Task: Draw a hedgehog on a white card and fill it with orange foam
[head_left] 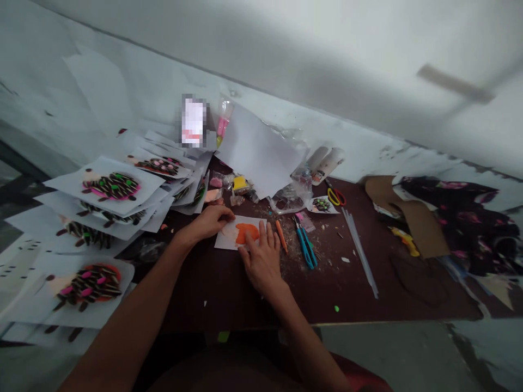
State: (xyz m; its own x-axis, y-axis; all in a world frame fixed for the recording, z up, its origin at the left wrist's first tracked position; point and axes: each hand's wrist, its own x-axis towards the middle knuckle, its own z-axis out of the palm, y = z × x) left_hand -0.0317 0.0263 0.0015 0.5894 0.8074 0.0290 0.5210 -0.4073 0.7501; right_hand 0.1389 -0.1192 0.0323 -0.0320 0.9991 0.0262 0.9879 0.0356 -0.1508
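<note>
A small white card (224,241) lies on the dark table, with a flat orange shape (245,233) and a paler peach patch (230,232) on it. My left hand (210,220) rests at the card's upper left edge, fingers bent together; whether they pinch anything is hidden. Over the right part of the orange shape lies my right hand (262,256), fingers spread and touching the card. An orange stick-like tool (281,236) is just right of that hand. Beyond it are teal-handled pliers or scissors (305,243).
Stacked hedgehog pictures (112,185) fill the left side. Behind the card are a yellow block (240,183), plastic bags and a large white sheet (257,147). Yellow-and-red scissors (336,196), clear sticks (360,253), a yellow tool (404,241) and dark floral cloth (461,218) lie rightward.
</note>
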